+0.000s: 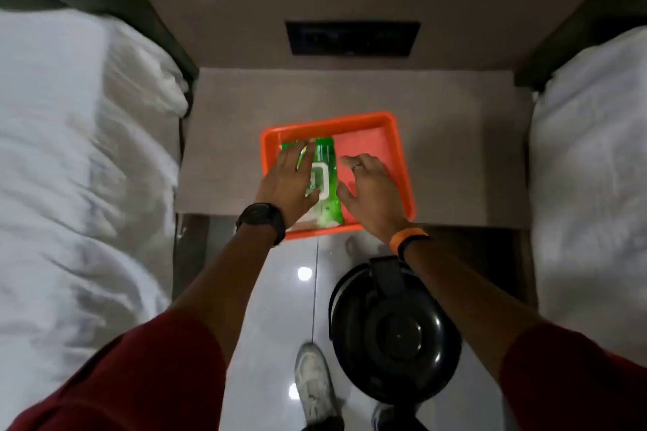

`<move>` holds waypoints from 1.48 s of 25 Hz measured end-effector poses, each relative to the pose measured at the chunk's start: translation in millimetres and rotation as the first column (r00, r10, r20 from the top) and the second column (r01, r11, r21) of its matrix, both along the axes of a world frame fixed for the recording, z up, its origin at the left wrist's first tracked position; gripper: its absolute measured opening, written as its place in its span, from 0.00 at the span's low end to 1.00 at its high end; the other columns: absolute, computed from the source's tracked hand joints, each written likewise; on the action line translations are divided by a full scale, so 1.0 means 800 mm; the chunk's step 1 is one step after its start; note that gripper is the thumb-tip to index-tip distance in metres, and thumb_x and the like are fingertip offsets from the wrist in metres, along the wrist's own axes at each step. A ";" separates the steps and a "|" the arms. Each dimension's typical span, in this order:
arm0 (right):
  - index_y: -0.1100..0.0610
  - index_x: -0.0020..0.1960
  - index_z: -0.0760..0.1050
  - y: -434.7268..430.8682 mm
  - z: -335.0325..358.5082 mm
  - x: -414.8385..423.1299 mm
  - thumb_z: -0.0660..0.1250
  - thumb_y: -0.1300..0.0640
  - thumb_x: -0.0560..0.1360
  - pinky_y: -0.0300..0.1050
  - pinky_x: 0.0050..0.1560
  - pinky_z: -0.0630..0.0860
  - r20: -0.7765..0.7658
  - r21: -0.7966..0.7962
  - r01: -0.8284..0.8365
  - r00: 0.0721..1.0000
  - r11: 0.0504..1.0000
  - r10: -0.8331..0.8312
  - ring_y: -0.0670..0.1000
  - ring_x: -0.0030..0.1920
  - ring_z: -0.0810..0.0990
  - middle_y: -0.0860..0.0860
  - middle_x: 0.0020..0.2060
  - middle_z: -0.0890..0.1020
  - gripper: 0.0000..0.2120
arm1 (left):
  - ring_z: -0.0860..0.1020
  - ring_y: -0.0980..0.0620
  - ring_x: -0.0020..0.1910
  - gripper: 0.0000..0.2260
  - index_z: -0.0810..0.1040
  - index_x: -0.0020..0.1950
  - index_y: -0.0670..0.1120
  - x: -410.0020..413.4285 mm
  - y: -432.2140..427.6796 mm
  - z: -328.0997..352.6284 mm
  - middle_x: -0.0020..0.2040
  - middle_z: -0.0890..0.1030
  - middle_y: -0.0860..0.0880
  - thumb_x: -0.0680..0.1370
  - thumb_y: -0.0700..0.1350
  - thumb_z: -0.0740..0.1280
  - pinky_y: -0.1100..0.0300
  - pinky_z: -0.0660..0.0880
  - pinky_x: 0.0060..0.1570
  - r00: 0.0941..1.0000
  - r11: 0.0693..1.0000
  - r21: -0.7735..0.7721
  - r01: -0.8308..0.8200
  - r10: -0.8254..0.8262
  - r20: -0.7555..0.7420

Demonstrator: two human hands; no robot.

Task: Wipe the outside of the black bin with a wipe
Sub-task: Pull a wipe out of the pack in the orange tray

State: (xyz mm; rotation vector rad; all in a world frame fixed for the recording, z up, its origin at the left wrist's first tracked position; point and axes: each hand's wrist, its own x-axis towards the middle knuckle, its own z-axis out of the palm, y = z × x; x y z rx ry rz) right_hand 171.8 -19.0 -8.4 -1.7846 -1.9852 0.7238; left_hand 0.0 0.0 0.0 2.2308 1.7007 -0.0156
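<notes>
Two white beds (70, 157) flank me, at nine and three o'clock, with one grey bench (455, 157) between them at twelve. Down on the glossy floor at five o'clock stands the one black bin (395, 332), lid shut, untouched. On the bench sits one orange tray (392, 122) holding one green pack of wipes (325, 164). I judge I'm at the first step: getting a wipe. My left hand (289, 182) lies flat and open on the pack; my right hand (371, 185) hovers open beside it, holding nothing. Next I should steady the pack, lift its white flap (320, 178), and pull one sheet.
</notes>
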 end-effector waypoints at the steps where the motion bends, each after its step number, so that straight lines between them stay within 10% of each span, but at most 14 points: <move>1: 0.61 0.71 0.75 0.005 -0.029 -0.011 0.67 0.57 0.77 0.54 0.67 0.75 -0.041 -0.082 0.018 0.999 0.996 -0.021 0.60 0.65 0.79 0.58 0.63 0.81 0.23 | 0.57 0.39 0.78 0.37 0.53 0.80 0.41 -0.005 0.003 -0.025 0.80 0.57 0.39 0.77 0.48 0.70 0.46 0.61 0.77 1.000 0.997 -0.077 0.000 -0.002 -0.028; 6: 0.67 0.65 0.79 0.025 -0.096 -0.062 0.68 0.63 0.75 0.50 0.67 0.74 -0.176 -0.367 0.247 0.928 0.897 -0.328 0.62 0.63 0.81 0.63 0.61 0.84 0.19 | 0.56 0.38 0.79 0.42 0.51 0.81 0.44 -0.016 0.032 -0.104 0.82 0.51 0.43 0.75 0.45 0.74 0.46 0.64 0.75 0.999 0.960 -0.281 -0.017 0.003 -0.053; 16: 0.64 0.69 0.76 0.008 -0.103 -0.094 0.61 0.70 0.65 0.47 0.58 0.76 -0.263 -0.229 0.422 0.841 0.877 -0.473 0.61 0.59 0.81 0.61 0.59 0.81 0.31 | 0.76 0.33 0.61 0.42 0.62 0.77 0.44 -0.020 0.065 -0.115 0.70 0.69 0.39 0.68 0.51 0.79 0.44 0.75 0.60 0.957 0.975 -0.120 0.189 -0.210 -0.199; 24: 0.66 0.60 0.78 0.012 -0.099 -0.096 0.59 0.75 0.66 0.22 0.51 0.69 -0.397 -0.257 0.312 0.829 0.915 -0.394 0.51 0.54 0.76 0.56 0.62 0.82 0.25 | 0.77 0.38 0.61 0.40 0.64 0.74 0.46 -0.027 0.055 -0.113 0.70 0.71 0.42 0.67 0.52 0.79 0.48 0.77 0.53 0.996 0.992 -0.084 0.091 -0.093 -0.017; 27: 0.67 0.62 0.77 0.019 -0.100 -0.097 0.58 0.76 0.68 0.43 0.59 0.77 -0.461 -0.253 0.404 0.748 0.879 -0.477 0.55 0.58 0.79 0.55 0.60 0.83 0.24 | 0.75 0.40 0.64 0.39 0.64 0.71 0.45 -0.033 0.043 -0.117 0.69 0.73 0.43 0.66 0.45 0.80 0.48 0.76 0.58 0.968 0.986 -0.156 -0.060 0.096 0.233; 31: 0.61 0.66 0.79 0.031 -0.117 -0.077 0.72 0.61 0.73 0.46 0.65 0.74 -0.051 -0.168 0.219 0.972 0.961 -0.231 0.56 0.64 0.78 0.58 0.64 0.78 0.21 | 0.76 0.45 0.58 0.40 0.62 0.68 0.42 -0.036 0.048 -0.117 0.66 0.73 0.42 0.64 0.38 0.81 0.56 0.74 0.54 0.916 0.967 -0.236 -0.100 0.182 0.359; 37: 0.58 0.66 0.81 0.052 -0.121 -0.064 0.76 0.50 0.73 0.48 0.65 0.73 0.129 -0.132 -0.049 0.989 0.990 0.066 0.58 0.67 0.74 0.57 0.65 0.78 0.24 | 0.75 0.47 0.56 0.39 0.62 0.68 0.42 -0.038 0.049 -0.118 0.65 0.74 0.42 0.64 0.37 0.80 0.57 0.74 0.53 0.895 0.963 -0.250 -0.100 0.196 0.400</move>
